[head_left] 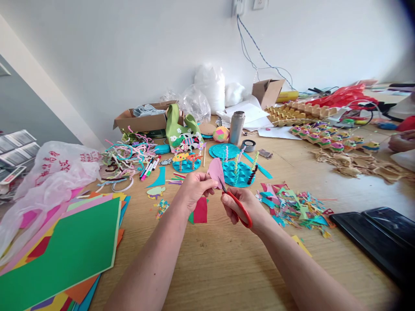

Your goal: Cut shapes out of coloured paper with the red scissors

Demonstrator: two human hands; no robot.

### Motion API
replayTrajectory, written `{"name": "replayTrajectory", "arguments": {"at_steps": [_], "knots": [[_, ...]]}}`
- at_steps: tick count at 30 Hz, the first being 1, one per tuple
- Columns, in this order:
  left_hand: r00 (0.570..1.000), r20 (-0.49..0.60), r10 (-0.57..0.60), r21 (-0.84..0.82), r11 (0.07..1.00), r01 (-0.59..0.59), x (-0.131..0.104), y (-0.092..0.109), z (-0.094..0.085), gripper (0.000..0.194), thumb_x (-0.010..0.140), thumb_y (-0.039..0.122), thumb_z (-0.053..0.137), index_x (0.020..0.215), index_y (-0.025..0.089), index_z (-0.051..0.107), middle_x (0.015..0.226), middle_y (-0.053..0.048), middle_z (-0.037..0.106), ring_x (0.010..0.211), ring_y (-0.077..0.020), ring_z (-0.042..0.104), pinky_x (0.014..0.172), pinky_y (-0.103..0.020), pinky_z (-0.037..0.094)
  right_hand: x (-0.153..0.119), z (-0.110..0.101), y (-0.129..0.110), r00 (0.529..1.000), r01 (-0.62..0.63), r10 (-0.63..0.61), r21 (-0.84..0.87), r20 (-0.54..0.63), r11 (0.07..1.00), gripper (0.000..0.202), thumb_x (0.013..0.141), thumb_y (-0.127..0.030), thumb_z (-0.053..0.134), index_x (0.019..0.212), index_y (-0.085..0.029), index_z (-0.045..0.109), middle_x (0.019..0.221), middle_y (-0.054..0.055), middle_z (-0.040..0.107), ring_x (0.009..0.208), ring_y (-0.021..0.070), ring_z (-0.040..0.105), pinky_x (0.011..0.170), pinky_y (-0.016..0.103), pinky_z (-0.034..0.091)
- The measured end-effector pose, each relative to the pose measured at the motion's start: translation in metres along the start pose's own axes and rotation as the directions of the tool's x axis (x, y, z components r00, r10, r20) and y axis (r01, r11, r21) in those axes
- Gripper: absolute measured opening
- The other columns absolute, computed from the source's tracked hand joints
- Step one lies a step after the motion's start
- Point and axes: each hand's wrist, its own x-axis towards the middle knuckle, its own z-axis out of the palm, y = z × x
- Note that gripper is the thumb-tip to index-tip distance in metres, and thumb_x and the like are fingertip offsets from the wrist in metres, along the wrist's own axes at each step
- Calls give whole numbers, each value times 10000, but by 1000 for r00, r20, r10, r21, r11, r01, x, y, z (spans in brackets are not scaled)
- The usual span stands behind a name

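Note:
My left hand [198, 186] pinches a piece of pink paper [215, 167] by its lower left edge. In my right hand [244, 206] is a pair of red-handled scissors [242, 213], its dark blades meeting the lower right part of the pink paper. Just beyond stands a blue painted egg-tray piece [241, 173] with twisted pipe cleaners [236, 169] upright in it. A red paper piece [200, 211] lies on the table under my hands. To the left of them is a pale fish-shaped cutout [156, 192].
Stacked coloured sheets [81, 242] lie at left, below a heap of pipe cleaners [129, 153]. Paper scraps [300, 205] and a black phone [391, 224] are at right. A metal flask [237, 128] stands behind. Another person's hand [402, 140] shows at the right edge.

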Motion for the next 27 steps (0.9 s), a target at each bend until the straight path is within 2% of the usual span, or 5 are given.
{"name": "replayTrajectory", "arguments": {"at_steps": [9, 15, 19, 27], "knots": [[1000, -25, 15, -39, 999, -16, 1, 0, -1, 182, 607, 276, 710, 685, 151, 604, 586, 12, 580, 521, -82, 511, 487, -200, 348, 0, 1, 3, 1000, -12, 12, 16, 2, 1000, 344, 659, -417, 730, 608, -195, 471, 407, -73, 512, 306, 76, 455, 309, 170, 290], [994, -91, 67, -120, 990, -78, 2, 1, 1, 185, 601, 249, 715, 694, 162, 581, 575, 24, 578, 524, -79, 521, 463, -177, 364, 1, 0, 4, 1000, -1, 1, -5, 9, 1000, 378, 672, -470, 718, 600, -193, 471, 406, -68, 507, 305, 74, 450, 312, 177, 295], [993, -106, 57, -153, 986, -73, 2, 0, 2, 181, 576, 223, 712, 692, 153, 593, 561, 18, 585, 500, -75, 510, 449, -174, 356, 0, 0, 3, 999, 46, -45, -40, 26, 998, 413, 706, -520, 680, 583, -181, 480, 425, -50, 520, 323, 69, 467, 339, 182, 282], [1000, -15, -18, -158, 987, 16, 2, 0, -2, 200, 557, 236, 730, 702, 147, 624, 544, 18, 586, 479, -72, 498, 455, -184, 350, -1, 0, 1, 998, 49, -47, -68, 40, 996, 501, 714, -642, 624, 584, -180, 478, 421, -45, 513, 324, 68, 458, 354, 196, 285]]}}
